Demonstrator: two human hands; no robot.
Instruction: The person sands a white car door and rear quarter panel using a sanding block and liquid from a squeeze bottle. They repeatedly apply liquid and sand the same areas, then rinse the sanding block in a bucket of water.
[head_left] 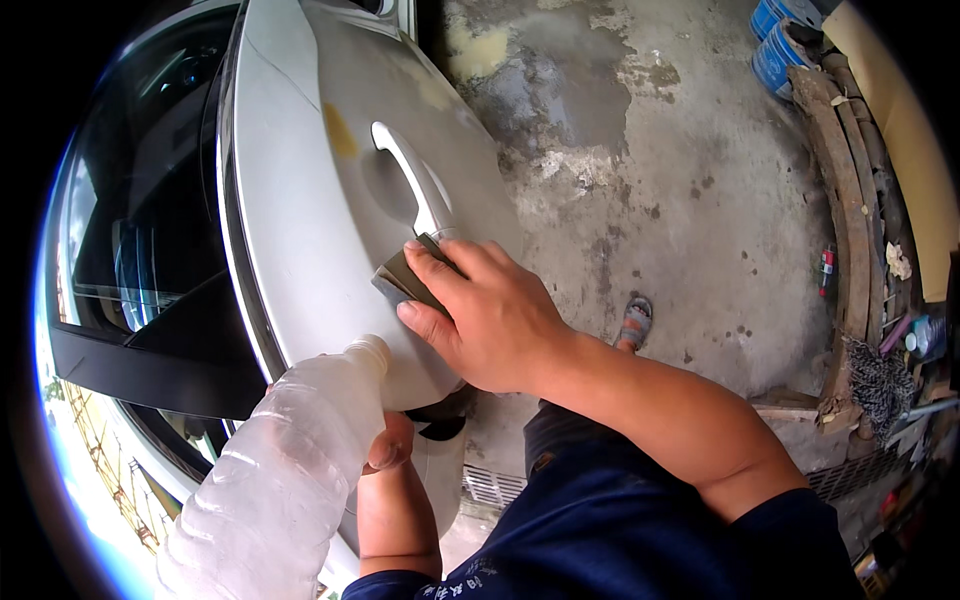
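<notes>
My right hand (492, 312) presses a folded sheet of sandpaper (398, 282), grey-green, onto the white car door (300, 220). Thumb and fingers grip the sheet just below the white door handle (405, 175). In my left hand (390, 445) is a large translucent plastic bottle (280, 460), tilted with its uncapped neck against or close to the door panel. The bottle hides most of the left fingers. A yellowish patch (340, 130) marks the door left of the handle, and the paint around it looks dull.
The car's dark side window (150, 200) is at the left. Stained concrete floor (690, 200) spreads to the right. Blue buckets (780, 60) stand at the far right, near long wooden boards (850, 220). A dark fuzzy bundle (880, 385) lies below the boards. One sandaled foot (635, 322) shows.
</notes>
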